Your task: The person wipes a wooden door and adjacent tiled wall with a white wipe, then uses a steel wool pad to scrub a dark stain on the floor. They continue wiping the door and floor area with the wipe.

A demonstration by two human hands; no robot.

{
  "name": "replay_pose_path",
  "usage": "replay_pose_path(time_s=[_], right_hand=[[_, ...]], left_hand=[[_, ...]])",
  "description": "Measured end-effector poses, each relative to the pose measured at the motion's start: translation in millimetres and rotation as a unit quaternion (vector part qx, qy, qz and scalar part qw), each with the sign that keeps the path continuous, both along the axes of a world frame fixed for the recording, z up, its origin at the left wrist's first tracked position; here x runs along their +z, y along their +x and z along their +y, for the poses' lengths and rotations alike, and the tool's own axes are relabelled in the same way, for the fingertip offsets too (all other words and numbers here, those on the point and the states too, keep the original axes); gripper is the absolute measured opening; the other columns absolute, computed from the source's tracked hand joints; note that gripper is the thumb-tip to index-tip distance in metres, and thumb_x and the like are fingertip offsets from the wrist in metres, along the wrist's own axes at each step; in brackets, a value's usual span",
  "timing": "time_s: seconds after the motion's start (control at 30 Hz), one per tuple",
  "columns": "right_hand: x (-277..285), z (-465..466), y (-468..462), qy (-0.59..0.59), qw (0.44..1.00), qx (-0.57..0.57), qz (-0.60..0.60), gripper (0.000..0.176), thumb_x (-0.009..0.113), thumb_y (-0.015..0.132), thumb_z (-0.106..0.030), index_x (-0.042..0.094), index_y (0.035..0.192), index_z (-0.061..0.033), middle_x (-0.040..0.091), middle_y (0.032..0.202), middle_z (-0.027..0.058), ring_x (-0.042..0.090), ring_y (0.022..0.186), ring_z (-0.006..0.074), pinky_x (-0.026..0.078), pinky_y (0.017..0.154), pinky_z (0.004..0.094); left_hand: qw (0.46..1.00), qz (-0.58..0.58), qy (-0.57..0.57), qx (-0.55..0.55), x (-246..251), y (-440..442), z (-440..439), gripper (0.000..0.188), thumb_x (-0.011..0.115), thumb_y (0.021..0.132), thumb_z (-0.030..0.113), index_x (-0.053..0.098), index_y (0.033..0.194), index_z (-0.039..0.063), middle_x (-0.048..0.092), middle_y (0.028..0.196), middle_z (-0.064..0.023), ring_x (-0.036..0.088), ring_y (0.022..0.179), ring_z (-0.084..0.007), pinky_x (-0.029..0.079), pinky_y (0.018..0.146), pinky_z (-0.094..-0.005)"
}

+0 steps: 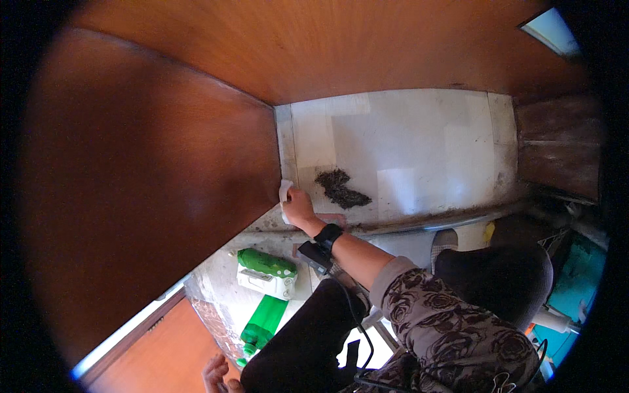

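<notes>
My right hand (300, 208) grips a crumpled white wipe (285, 187) and presses it against the lower front edge of the brown wooden side panel (236, 162), where it meets the pale floor of the compartment (403, 142). Just right of the hand, a heap of dark dirt (344, 190) lies on that floor. Low in the picture, my left hand (216, 374) hangs beside my knee, fingers loosely apart, with nothing seen in it; part of it is cut off by the frame.
A green and white pack of wipes (267, 275) lies on the ground below the panel. Beside it is a green plastic bottle (264, 319), lying down. A dirty raised ledge (422, 227) borders the compartment. A black device (314, 258) with a cable hangs by my wrist.
</notes>
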State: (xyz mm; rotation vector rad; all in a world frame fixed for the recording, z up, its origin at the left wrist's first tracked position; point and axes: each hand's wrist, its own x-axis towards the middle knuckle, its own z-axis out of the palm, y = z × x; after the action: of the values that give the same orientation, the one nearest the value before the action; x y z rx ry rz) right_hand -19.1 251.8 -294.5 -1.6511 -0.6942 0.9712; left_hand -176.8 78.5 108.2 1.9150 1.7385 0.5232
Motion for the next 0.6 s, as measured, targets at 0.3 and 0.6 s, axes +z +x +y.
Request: replay_pose_path(time_s=[0.3,0.6], right_hand=[[168,-78,93,0.169,0.750,0.273,0.579,0.040,0.052,0.080,0.002,0.057,0.119,0.0006,0.064,0.113,0.0113,0.063,0.100,0.0206,0.050,0.088,0.0315],[295,-130,142,0.192,0.819,0.310,0.442,0.044,0.056,0.077,-0.001,0.057,0.121,0.0004,0.064,0.114,0.0092,0.062,0.102,0.0181,0.046,0.094,0.0305]], left_hand=[[0.989,-0.065,0.119,-0.054,-12,4,-22,0.015,0.056,0.079,0.006,0.058,0.091,-0.003,0.060,0.106,-0.0221,0.055,0.104,-0.0343,0.040,0.094,-0.0425],[0.960,-0.086,0.207,-0.166,-18,39,10,0.013,0.056,0.080,0.002,0.059,0.092,0.000,0.062,0.101,-0.0187,0.057,0.097,-0.0350,0.044,0.086,-0.0401]])
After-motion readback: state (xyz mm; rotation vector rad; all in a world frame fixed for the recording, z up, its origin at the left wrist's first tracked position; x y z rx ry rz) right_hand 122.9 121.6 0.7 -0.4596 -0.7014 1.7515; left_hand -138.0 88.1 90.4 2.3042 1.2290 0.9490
